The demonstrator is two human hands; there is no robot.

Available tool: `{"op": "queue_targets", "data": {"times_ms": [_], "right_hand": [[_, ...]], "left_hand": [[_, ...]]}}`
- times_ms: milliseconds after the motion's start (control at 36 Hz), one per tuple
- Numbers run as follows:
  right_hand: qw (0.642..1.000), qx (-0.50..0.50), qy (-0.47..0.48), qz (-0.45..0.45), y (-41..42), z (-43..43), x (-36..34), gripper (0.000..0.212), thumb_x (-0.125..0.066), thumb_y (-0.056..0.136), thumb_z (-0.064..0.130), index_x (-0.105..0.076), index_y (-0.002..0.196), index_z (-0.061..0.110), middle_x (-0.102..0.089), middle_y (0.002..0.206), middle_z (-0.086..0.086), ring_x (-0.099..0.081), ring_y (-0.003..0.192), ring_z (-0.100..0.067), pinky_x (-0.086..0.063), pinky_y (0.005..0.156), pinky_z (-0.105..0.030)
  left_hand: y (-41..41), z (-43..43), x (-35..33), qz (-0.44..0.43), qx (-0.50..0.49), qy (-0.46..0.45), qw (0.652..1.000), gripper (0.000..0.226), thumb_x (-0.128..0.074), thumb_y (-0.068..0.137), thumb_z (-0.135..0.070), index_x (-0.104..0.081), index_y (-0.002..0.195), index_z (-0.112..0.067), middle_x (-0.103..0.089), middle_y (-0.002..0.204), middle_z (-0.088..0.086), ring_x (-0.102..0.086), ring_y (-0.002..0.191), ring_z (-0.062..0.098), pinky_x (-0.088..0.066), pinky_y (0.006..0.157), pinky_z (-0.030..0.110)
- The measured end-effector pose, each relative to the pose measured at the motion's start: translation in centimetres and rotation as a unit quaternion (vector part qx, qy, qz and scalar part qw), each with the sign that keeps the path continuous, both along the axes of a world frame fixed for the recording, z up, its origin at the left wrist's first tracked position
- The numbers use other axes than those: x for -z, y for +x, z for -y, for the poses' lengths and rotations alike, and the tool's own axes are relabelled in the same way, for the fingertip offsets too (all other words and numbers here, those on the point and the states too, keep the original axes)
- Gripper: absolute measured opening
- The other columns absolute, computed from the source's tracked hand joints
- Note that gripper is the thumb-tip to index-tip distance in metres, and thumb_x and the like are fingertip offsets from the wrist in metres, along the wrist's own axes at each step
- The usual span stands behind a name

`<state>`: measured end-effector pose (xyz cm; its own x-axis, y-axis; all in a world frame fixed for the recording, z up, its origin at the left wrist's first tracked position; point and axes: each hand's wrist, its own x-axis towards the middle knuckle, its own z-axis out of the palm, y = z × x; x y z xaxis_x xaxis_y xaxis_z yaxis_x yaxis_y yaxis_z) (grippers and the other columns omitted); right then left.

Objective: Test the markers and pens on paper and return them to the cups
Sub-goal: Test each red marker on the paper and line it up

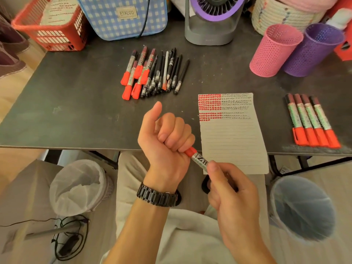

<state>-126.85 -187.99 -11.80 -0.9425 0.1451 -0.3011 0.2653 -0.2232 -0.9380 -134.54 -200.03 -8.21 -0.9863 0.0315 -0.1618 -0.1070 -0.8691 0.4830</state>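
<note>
Both hands hold one red marker (198,158) above the table's near edge. My left hand (167,138) grips its red cap in a fist, thumb up. My right hand (228,183) grips the silver barrel. A lined paper (234,145) with rows of red and black test marks lies just right of the hands. A pile of red markers and black pens (154,73) lies at the table's middle back. Several red markers (312,121) lie in a row at the right. A pink cup (274,50) and a purple cup (314,50) stand at the back right.
Along the back of the dark table (66,103) stand a red basket (51,25), a blue checked bag (123,16), a grey fan (211,21) and a rope basket (285,12). Below the table are a white-lined bin (80,185) and a blue-lined bin (302,208).
</note>
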Motion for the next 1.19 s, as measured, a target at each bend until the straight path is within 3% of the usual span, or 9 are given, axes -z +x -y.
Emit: {"op": "queue_targets", "data": {"times_ms": [306,444,500,556,639,750,833,1028,1194], "right_hand": [[1.000,0.026,-0.007,-0.002,0.0,1.2,-1.0,0.041,-0.073,0.072,0.057,-0.072,0.077,0.017,-0.035,0.051,0.009,-0.030,0.044,-0.008,-0.031,0.043,-0.018],[0.999,-0.029,0.004,-0.023,-1.5,1.1,-1.2,0.036,-0.070,0.079,0.057,-0.072,0.077,0.022,-0.037,0.052,0.009,-0.032,0.044,-0.008,-0.032,0.042,-0.017],[0.997,-0.049,0.046,-0.042,-2.2,0.4,-1.1,0.036,-0.069,0.081,0.058,-0.074,0.084,0.022,-0.043,0.055,0.011,-0.037,0.048,-0.006,-0.033,0.047,-0.015],[0.993,-0.060,0.079,-0.063,-2.6,-0.3,-1.1,0.034,-0.068,0.082,0.057,-0.076,0.091,0.025,-0.048,0.058,0.012,-0.042,0.053,-0.005,-0.035,0.051,-0.015],[0.989,-0.057,0.111,-0.084,-3.1,-1.3,-1.1,0.032,-0.066,0.083,0.057,-0.076,0.092,0.028,-0.052,0.057,0.013,-0.046,0.054,-0.003,-0.039,0.053,-0.017],[0.986,-0.046,0.139,-0.085,-3.5,-2.4,-0.9,0.033,-0.068,0.080,0.059,-0.076,0.093,0.030,-0.052,0.056,0.010,-0.046,0.054,-0.002,-0.038,0.051,-0.015],[0.987,-0.051,0.137,-0.071,-3.7,-2.8,-0.6,0.030,-0.075,0.083,0.057,-0.077,0.094,0.030,-0.051,0.055,0.007,-0.045,0.053,-0.006,-0.038,0.050,-0.017],[0.999,-0.019,0.025,-0.028,-4.8,-4.2,-0.3,0.031,-0.079,0.069,0.045,-0.069,0.087,0.021,-0.064,0.063,-0.012,-0.055,0.050,-0.016,-0.047,0.047,-0.022],[0.998,-0.025,0.041,-0.037,-5.1,-4.8,-0.1,0.035,-0.090,0.071,0.044,-0.075,0.092,0.022,-0.066,0.065,-0.011,-0.058,0.053,-0.017,-0.050,0.053,-0.022]], "left_hand": [[-0.6,0.5,-1.4,-0.039,0.033,-0.028,0.998,0.058,-0.042,0.095,-0.041,-0.026,0.042,-0.025,-0.022,0.037,-0.011,-0.012,0.037,0.007,-0.012,0.036,0.022],[-1.7,1.9,-1.8,-0.058,0.047,-0.116,0.990,0.054,-0.039,0.099,-0.038,-0.042,0.048,-0.021,-0.036,0.044,-0.005,-0.025,0.039,0.010,-0.024,0.040,0.022],[-1.7,2.3,-1.2,-0.070,0.021,-0.203,0.976,0.043,-0.044,0.096,-0.035,-0.058,0.059,-0.017,-0.054,0.059,0.002,-0.046,0.049,0.017,-0.041,0.051,0.025],[-1.5,2.7,-0.3,-0.085,0.001,-0.285,0.955,0.033,-0.047,0.092,-0.029,-0.072,0.075,-0.018,-0.068,0.083,0.007,-0.064,0.076,0.024,-0.052,0.071,0.030],[-1.0,3.3,0.8,-0.086,0.016,-0.391,0.916,0.026,-0.057,0.086,-0.033,-0.075,0.101,-0.022,-0.071,0.113,0.009,-0.067,0.102,0.025,-0.054,0.085,0.037],[-0.3,3.6,1.9,-0.060,0.061,-0.483,0.871,0.037,-0.061,0.082,-0.049,-0.071,0.113,-0.031,-0.071,0.096,0.002,-0.065,0.083,0.016,-0.051,0.073,0.032],[-0.1,3.5,2.5,-0.053,0.089,-0.514,0.852,0.033,-0.059,0.085,-0.052,-0.074,0.107,-0.033,-0.070,0.083,-0.002,-0.060,0.072,0.015,-0.049,0.066,0.023],[-0.4,3.2,2.8,-0.052,0.097,-0.512,0.852,0.020,-0.058,0.093,-0.038,-0.075,0.104,-0.034,-0.075,0.088,-0.002,-0.064,0.073,0.013,-0.051,0.066,0.022],[-0.8,2.4,2.6,-0.054,0.158,-0.484,0.859,0.026,-0.048,0.087,-0.034,-0.071,0.099,-0.027,-0.067,0.078,0.004,-0.052,0.057,0.015,-0.042,0.055,0.023]]}}
